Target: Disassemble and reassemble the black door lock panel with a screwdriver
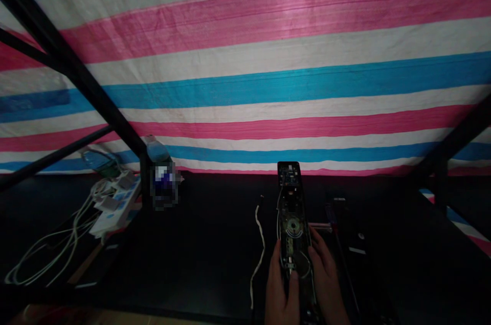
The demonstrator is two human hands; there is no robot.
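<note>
The left hand [279, 291] and right hand [326, 279] close around both sides of the near end of an opened electronic housing [292, 212], its circuit board [289, 176] showing. It lies lengthwise on a black table [215, 263], with a thin white cable [258, 253] just to its left.

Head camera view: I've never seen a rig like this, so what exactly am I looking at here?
There is no machine here. This single picture comes from a camera worn on a person's head, looking forward and down. The left hand and right hand hold a long black panel by its sides, with its circuit board showing. On the dark table, a white wire lies left of the panel. Further left sit a power strip and loose white cables. A striped tarp in pink, white and blue fills the background.
</note>
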